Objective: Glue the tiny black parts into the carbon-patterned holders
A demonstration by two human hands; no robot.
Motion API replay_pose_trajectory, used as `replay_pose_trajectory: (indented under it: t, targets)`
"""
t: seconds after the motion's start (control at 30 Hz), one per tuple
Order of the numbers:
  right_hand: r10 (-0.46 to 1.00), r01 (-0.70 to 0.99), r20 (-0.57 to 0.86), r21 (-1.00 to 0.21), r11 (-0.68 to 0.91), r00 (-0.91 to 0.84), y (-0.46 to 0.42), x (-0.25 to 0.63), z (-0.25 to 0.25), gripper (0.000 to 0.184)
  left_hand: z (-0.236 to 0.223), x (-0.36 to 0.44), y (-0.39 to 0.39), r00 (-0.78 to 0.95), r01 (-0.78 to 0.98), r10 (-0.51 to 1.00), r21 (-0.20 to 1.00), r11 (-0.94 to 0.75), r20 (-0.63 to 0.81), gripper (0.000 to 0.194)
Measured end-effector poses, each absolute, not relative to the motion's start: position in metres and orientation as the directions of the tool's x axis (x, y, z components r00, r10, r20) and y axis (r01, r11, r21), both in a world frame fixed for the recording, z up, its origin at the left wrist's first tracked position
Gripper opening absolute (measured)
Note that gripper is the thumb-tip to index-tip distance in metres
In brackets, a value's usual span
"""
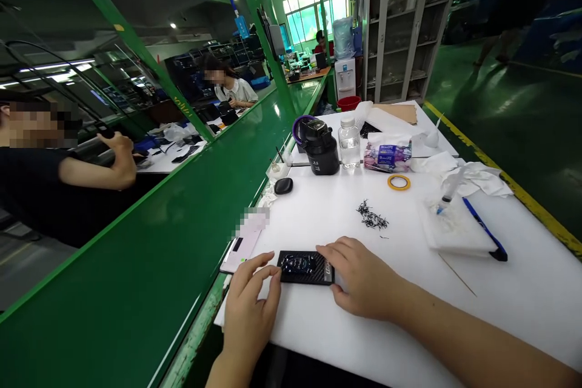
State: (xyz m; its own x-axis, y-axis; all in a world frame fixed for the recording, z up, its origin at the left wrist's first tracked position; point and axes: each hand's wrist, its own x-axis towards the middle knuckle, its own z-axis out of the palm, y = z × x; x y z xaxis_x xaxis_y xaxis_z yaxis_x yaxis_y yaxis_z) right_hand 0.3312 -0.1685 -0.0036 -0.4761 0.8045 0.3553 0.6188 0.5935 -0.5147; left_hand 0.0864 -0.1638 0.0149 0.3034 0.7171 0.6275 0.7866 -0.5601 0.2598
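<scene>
A flat black rectangular plate (321,264) with a woven carbon-like pattern lies on the white tabletop before me. A small glossy dark blue, car-shaped piece (297,264) sits on it, and pale lettering marks its right end. My right hand (359,279) grips that right end, fingers at the far edge and thumb at the near one. At the left end, my left hand (254,291) has thumb and index finger pinched together against the plate's edge. Beyond the plate lies a loose pile of short black strips (371,216).
Left of the plate is a pinkish phone-like slab (248,245). Farther back stand a black jug (322,148), a clear bottle (349,144), a purple packet (388,156) and yellow tape (399,182). A syringe (448,194) and blue-black cutter (484,227) rest at right. A green conveyor (150,254) borders the table.
</scene>
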Motion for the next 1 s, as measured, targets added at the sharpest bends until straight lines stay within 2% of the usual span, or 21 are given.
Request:
replay_pose_trajectory:
  t: [0.17, 0.33, 0.43, 0.8, 1.0]
  targets:
    - [0.8, 0.593, 0.359, -0.539, 0.598, -0.48, -0.177, 0.33, -0.001, 0.06, 0.01, 0.092, -0.152, 0.36, 0.765, 0.708, 0.241, -0.597, 0.608, 0.012]
    - [0.804, 0.583, 0.323, -0.561, 0.588, -0.499, -0.174, 0.33, 0.004, 0.057, 0.006, 0.093, -0.153, 0.311, 0.773, 0.776, 0.329, -0.543, 0.549, 0.011]
    - [0.806, 0.587, 0.287, -0.567, 0.578, -0.517, -0.174, 0.329, 0.006, 0.054, 0.003, 0.1, -0.156, 0.342, 0.754, 0.787, 0.35, -0.556, 0.514, 0.013]
    - [0.778, 0.574, 0.282, -0.544, 0.612, -0.562, -0.177, 0.325, 0.008, 0.048, 0.002, 0.115, -0.16, 0.419, 0.736, 0.701, 0.236, -0.634, 0.577, 0.019]
    - [0.775, 0.603, 0.269, -0.502, 0.619, -0.572, -0.179, 0.323, 0.006, 0.048, 0.001, 0.117, -0.16, 0.39, 0.73, 0.721, 0.285, -0.622, 0.573, 0.017]
